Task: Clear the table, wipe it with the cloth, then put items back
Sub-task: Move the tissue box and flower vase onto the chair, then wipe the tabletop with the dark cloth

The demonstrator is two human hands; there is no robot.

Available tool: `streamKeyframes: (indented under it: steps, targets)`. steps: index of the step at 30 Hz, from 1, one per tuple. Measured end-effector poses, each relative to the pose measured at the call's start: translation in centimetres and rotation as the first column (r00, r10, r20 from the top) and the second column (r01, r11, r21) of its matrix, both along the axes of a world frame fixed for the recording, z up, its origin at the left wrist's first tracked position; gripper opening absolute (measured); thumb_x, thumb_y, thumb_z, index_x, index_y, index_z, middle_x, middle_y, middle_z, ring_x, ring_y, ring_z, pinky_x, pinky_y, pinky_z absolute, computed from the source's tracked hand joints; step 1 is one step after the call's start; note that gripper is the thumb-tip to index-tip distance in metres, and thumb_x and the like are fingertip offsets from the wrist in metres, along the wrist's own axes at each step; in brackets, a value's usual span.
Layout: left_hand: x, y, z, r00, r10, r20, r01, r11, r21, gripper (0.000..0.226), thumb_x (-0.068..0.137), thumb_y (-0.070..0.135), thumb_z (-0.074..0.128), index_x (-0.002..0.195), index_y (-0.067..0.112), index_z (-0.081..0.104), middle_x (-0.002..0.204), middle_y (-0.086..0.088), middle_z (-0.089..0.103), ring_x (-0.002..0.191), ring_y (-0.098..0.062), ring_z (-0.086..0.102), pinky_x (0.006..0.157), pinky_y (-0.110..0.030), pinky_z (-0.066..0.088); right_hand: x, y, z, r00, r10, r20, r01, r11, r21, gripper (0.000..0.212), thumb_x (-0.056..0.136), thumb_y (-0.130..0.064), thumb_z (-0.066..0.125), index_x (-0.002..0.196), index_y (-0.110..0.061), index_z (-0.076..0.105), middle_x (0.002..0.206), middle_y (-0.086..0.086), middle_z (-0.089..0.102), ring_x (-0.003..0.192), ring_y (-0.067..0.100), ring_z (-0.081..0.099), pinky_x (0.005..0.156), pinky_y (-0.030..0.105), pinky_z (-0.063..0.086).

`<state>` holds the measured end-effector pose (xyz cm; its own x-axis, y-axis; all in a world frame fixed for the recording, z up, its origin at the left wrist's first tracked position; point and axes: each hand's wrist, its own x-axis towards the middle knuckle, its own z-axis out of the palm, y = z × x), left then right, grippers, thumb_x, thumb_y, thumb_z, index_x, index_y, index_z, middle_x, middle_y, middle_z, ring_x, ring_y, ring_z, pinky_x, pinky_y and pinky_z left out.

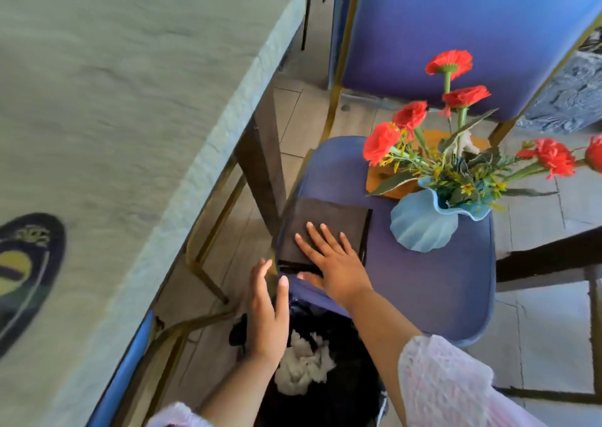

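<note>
This looks like a cafe or eating place. A big grey table (130, 84) with a painted logo (26, 263) fills nine o'clock. A blue chair (456, 19) with gold legs stands at one o'clock, and a second chair (439, 280) like it at four o'clock. The floor (537, 312) has tiles.

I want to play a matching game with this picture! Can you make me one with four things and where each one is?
Things:
1. blue vase
2. crumpled white paper
3. right hand
4. left hand

Places:
A. inside the black bin bag
B. lying flat on the dark square mat
C. open in the air above the bin bag, holding nothing
D. standing on the blue chair seat

Pairs: 1-D, 2-A, 3-B, 4-C
</note>
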<state>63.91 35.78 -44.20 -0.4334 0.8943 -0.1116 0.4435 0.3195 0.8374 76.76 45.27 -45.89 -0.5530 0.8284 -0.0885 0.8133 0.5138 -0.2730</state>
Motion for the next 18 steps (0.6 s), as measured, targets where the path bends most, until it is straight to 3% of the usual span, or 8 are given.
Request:
streamKeyframes:
  steps: [2, 4, 5, 7, 9, 11, 13, 18]
  targets:
    - [-0.2, -1.1, 0.1, 1.0, 0.016, -0.002, -0.016, 0.999, -0.043, 0.045, 0.095, 0.023, 0.046, 0.136, 0.007, 0.041, 0.145, -0.007, 0.041, 0.133, -0.012, 0.036, 0.102, -0.007, 0.022, -0.6, 0.2, 0.4, 0.999, -0.046, 0.025, 0.048, 0.997, -0.054, 0.05, 0.097, -0.042, 0.036, 0.145, -0.032, 0.031, 0.157, -0.004, 0.022, 0.145, 0.024, 0.02, 0.116, 0.044, 0.017]
    - [0.0, -2.2, 0.8, 0.999, 0.036, 0.039, -0.032, 0.994, -0.108, 0.047, 0.094, 0.028, 0.043, 0.138, 0.01, 0.04, 0.146, -0.003, 0.039, 0.136, -0.014, 0.036, 0.103, -0.014, 0.026, -1.1, 0.4, 1.0, 0.993, -0.12, -0.011, 0.112, 0.957, -0.267, 0.047, 0.101, -0.035, 0.034, 0.147, -0.033, 0.025, 0.159, -0.007, 0.011, 0.148, 0.019, 0.004, 0.119, 0.039, 0.003]
    - [0.3, -2.6, 1.4, 0.997, 0.048, 0.067, -0.039, 0.99, -0.134, 0.047, 0.095, 0.029, 0.043, 0.139, 0.012, 0.039, 0.145, -0.002, 0.04, 0.135, -0.014, 0.037, 0.102, -0.016, 0.028, -1.3, 0.4, 1.6, 0.98, -0.194, -0.051, 0.164, 0.92, -0.355, 0.046, 0.101, -0.034, 0.034, 0.147, -0.031, 0.028, 0.159, -0.005, 0.015, 0.148, 0.018, 0.006, 0.118, 0.038, 0.005]
    - [0.9, -3.5, 3.4, 0.993, 0.054, 0.107, -0.038, 0.988, -0.147, 0.045, 0.096, 0.03, 0.042, 0.137, 0.013, 0.041, 0.141, 0.001, 0.043, 0.129, -0.011, 0.041, 0.097, -0.014, 0.03, -1.3, -0.4, 3.8, 0.869, -0.439, -0.228, 0.273, 0.81, -0.519, 0.044, 0.1, -0.034, 0.038, 0.142, -0.022, 0.041, 0.15, 0.006, 0.039, 0.141, 0.022, 0.03, 0.111, 0.036, 0.026]
    - [1.5, -4.5, 6.3, 0.985, 0.03, 0.17, -0.007, 0.991, -0.134, 0.039, 0.096, 0.03, 0.041, 0.133, 0.018, 0.044, 0.134, 0.004, 0.048, 0.118, -0.003, 0.045, 0.094, -0.013, 0.033, -1.0, -2.2, 6.8, 0.706, -0.615, -0.35, 0.326, 0.722, -0.61, 0.037, 0.099, -0.033, 0.042, 0.129, -0.013, 0.054, 0.124, 0.009, 0.062, 0.119, 0.024, 0.054, 0.09, 0.028, 0.041]
    - [2.2, -5.7, 10.0, 0.973, 0.003, 0.232, 0.019, 0.996, -0.092, 0.031, 0.097, 0.03, 0.04, 0.127, 0.026, 0.047, 0.128, 0.007, 0.052, 0.11, 0.004, 0.047, 0.096, -0.015, 0.04, -0.7, -4.5, 10.7, 0.596, -0.685, -0.42, 0.335, 0.687, -0.645, 0.031, 0.099, -0.03, 0.043, 0.116, -0.01, 0.06, 0.103, 0.004, 0.066, 0.101, 0.02, 0.059, 0.08, 0.025, 0.039]
    - [2.7, -7.6, 14.6, 0.961, -0.02, 0.274, 0.031, 0.999, -0.035, 0.023, 0.097, 0.028, 0.04, 0.119, 0.032, 0.046, 0.121, 0.011, 0.055, 0.103, 0.013, 0.051, 0.089, -0.004, 0.04, -0.5, -6.8, 15.4, 0.529, -0.717, -0.455, 0.333, 0.668, -0.666, 0.029, 0.099, -0.03, 0.043, 0.11, -0.01, 0.061, 0.093, 0.002, 0.063, 0.089, 0.017, 0.058, 0.07, 0.025, 0.04]
    - [1.7, -14.1, 26.3, 0.955, -0.074, 0.288, 0.033, 0.989, 0.145, 0.024, 0.097, 0.027, 0.041, 0.119, 0.032, 0.048, 0.118, 0.02, 0.056, 0.105, 0.021, 0.049, 0.083, 0.004, 0.035, -1.4, -12.3, 27.2, 0.465, -0.673, -0.575, 0.311, 0.732, -0.606, 0.026, 0.099, -0.032, 0.043, 0.092, -0.013, 0.06, 0.081, 0.003, 0.062, 0.075, 0.016, 0.054, 0.062, 0.023, 0.04]
